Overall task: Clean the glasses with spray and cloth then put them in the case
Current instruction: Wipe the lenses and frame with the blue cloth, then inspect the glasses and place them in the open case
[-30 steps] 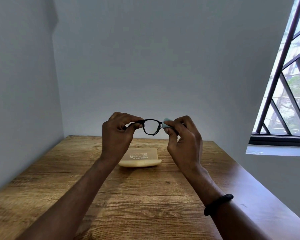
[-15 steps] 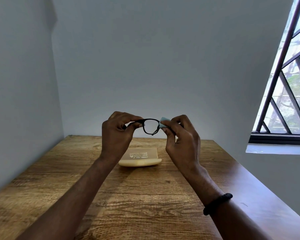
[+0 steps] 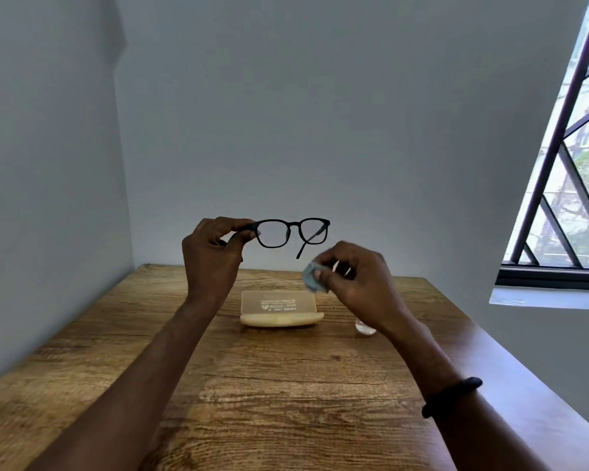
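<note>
Currently case [image 3: 281, 314] on table [image 3: 286, 385]; left hand [image 3: 211, 256] holds glasses [image 3: 290, 226] (right hand [image 3: 361, 283]: cloth [image 3: 309, 277]).

daylight came in through the barred window [image 3: 565, 185] at the right; the room was dim and grey. a soft shadow lay on the table [image 3: 286, 385] beneath the left forearm [image 3: 170, 351]. the right hand [image 3: 354, 277] and its cloth [image 3: 309, 277] were motion-blurred, the glasses [image 3: 291, 232] sharp. wide-angle distortion bent the table's edges.

Wooden table [image 3: 286, 385], pale yellow case [image 3: 281, 312] lying closed on it; small clear container [image 3: 365, 328] to its right
</note>
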